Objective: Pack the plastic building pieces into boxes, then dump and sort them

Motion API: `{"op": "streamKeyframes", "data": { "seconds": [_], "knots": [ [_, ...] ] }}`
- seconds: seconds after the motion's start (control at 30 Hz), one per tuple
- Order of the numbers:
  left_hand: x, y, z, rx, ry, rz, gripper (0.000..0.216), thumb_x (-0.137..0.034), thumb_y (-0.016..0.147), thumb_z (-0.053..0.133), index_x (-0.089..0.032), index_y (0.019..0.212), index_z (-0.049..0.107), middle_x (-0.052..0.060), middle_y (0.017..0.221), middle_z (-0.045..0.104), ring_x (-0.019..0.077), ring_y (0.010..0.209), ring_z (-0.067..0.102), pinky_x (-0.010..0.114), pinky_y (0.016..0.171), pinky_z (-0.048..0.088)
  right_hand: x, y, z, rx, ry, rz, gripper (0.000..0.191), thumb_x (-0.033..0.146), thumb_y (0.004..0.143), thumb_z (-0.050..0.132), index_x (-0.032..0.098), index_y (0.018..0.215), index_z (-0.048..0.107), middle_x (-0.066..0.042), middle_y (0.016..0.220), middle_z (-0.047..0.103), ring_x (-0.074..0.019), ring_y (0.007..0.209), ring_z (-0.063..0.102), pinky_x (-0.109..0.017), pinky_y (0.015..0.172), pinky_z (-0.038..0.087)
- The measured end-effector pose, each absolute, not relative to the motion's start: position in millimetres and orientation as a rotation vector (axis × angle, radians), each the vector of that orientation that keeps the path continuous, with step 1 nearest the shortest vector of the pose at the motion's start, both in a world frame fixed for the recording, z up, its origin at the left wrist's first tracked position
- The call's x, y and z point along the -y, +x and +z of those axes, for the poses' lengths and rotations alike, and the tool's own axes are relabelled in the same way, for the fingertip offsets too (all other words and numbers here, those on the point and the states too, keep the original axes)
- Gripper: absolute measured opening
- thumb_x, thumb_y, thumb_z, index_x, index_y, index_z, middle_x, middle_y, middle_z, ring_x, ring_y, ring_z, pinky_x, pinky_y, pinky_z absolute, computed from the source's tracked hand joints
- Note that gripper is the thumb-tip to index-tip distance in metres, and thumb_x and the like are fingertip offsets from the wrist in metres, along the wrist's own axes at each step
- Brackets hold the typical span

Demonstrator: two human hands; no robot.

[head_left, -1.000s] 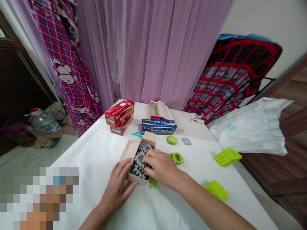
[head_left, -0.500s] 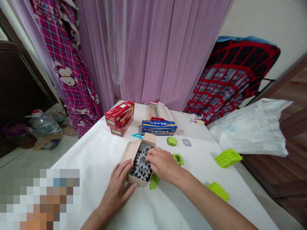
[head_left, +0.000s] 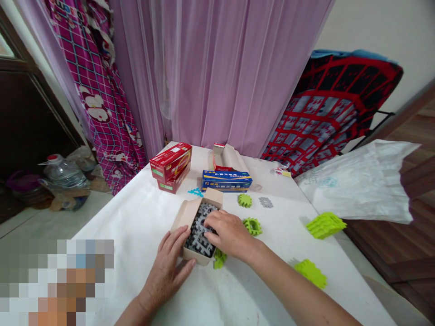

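An open cardboard box (head_left: 200, 259), filled with grey notched interlocking plastic pieces (head_left: 200, 237), lies on the table in front of me. My left hand (head_left: 170, 253) grips its near left corner, fingers along the left wall and thumb by the front wall. Over the pieces reaches my right hand (head_left: 226, 231), its thumb and fingers apart and fingertips touching the grey ones. No piece is visibly lifted. A green notched piece (head_left: 220, 259) is partly hidden beside the box. Beyond my right wrist sits a hollow green block of joined pieces (head_left: 252, 226).
Two stacked red boxes (head_left: 171, 165), a blue box (head_left: 227, 181) and an open red box (head_left: 226, 158) stand at the back. Green stacks (head_left: 325, 225) (head_left: 311, 273) lie right. Loose blue (head_left: 196, 192), green (head_left: 244, 200) and grey pieces (head_left: 266, 202) lie behind. A white plastic bag (head_left: 360, 181) hangs right.
My right fingers have spread apart over the grey pieces, and the top pieces lie in a different arrangement. My left hand stays on the box. The view has shifted slightly.
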State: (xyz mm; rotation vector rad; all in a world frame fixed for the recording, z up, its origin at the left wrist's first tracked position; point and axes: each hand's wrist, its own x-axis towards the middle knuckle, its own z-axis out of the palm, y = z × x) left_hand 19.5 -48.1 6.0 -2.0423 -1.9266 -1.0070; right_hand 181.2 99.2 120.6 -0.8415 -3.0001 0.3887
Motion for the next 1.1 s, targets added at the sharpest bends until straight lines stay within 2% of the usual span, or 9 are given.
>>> {"op": "streamKeyframes", "data": {
  "seconds": [0.37,0.57,0.8,1.0,1.1],
  "knots": [
    [48,19,4,1.931,-2.045,-0.998,0.061,-0.032,0.089,0.055,-0.024,0.145,0.032,0.012,0.142,0.055,0.0224,0.131,0.052,0.043,0.111,0.038,-115,182,118,2.905,-0.922,0.403,0.016,0.026,0.085,0.060,0.024,0.096,0.071,-0.003,0.110,0.067,-0.0189,0.105,0.058,-0.029,0.084,0.042],
    [48,20,4,1.948,-2.051,-1.012,0.066,-0.032,0.088,0.055,-0.026,0.148,0.028,0.011,0.142,0.055,0.0232,0.130,0.053,0.044,0.111,0.039,-117,184,119,2.908,-0.866,0.435,0.021,0.022,0.087,0.057,0.025,0.101,0.072,-0.003,0.111,0.069,-0.0181,0.106,0.059,-0.029,0.088,0.041],
    [47,20,2,1.944,-2.046,-1.033,0.062,-0.033,0.090,0.053,-0.025,0.147,0.029,0.012,0.143,0.054,0.0232,0.132,0.051,0.045,0.112,0.038,-109,185,118,2.983,-0.822,0.478,0.011,0.031,0.086,0.063,0.026,0.089,0.073,0.000,0.097,0.071,-0.0166,0.093,0.063,-0.027,0.076,0.040],
    [48,20,4,1.956,-2.051,-1.014,0.064,-0.032,0.089,0.055,-0.025,0.147,0.029,0.012,0.143,0.054,0.0234,0.131,0.052,0.044,0.112,0.038,-107,181,119,3.009,-0.830,0.436,0.015,0.033,0.088,0.060,0.027,0.092,0.072,0.000,0.099,0.072,-0.0168,0.095,0.063,-0.027,0.076,0.041],
    [48,20,5,1.952,-2.057,-1.013,0.066,-0.032,0.089,0.054,-0.026,0.148,0.026,0.012,0.143,0.054,0.0238,0.131,0.052,0.044,0.112,0.038,-111,183,124,2.968,-0.889,0.398,0.020,0.028,0.091,0.053,0.027,0.095,0.072,-0.001,0.102,0.072,-0.0168,0.098,0.063,-0.027,0.078,0.041]
  ]
}}
